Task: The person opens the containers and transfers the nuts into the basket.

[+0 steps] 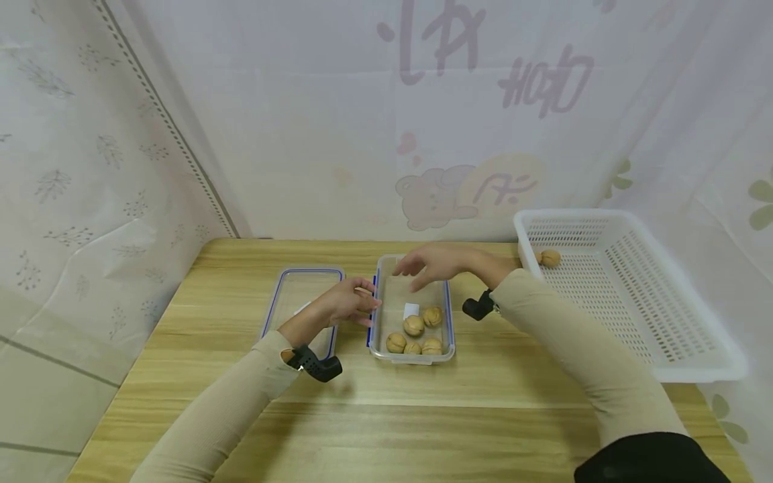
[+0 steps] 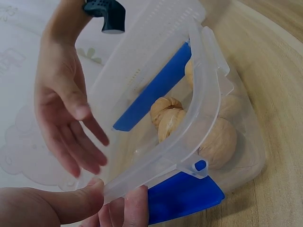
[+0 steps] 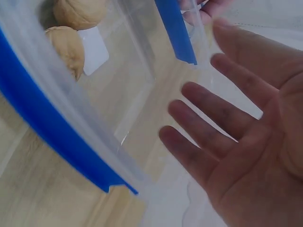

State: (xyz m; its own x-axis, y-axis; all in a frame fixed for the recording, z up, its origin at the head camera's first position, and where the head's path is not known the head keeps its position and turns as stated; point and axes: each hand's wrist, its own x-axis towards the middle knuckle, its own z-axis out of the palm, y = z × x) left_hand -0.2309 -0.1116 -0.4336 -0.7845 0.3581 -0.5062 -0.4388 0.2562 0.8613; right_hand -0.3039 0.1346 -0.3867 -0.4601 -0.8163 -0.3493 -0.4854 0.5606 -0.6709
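Walnuts [image 1: 414, 326] sit bunched at the near end of the clear container [image 1: 413, 357], which stands on the wooden table [image 1: 386, 416] with its long axis running away from me. Going left to right: the container's lid [image 1: 300, 293] lies flat on the table beside it, then my left hand [image 1: 345, 303] pinches the container's left rim, thumb and fingertips clamped on the plastic next to the blue latch [image 2: 182, 196]. My right hand [image 1: 436, 265] hovers above the far, bare half of the container, fingers spread and relaxed, palm turned down, holding nothing. So the walnuts lie toward me and slightly below that right hand, along the box's length, while my left hand is level with them at the side wall and is the closer of the two. A small white packet [image 1: 410, 310] lies just beyond the nuts. Farther right, the white basket [image 1: 664, 349] holds one more walnut [image 1: 549, 258] near its far left corner. I count about five nuts in the container, though they overlap.
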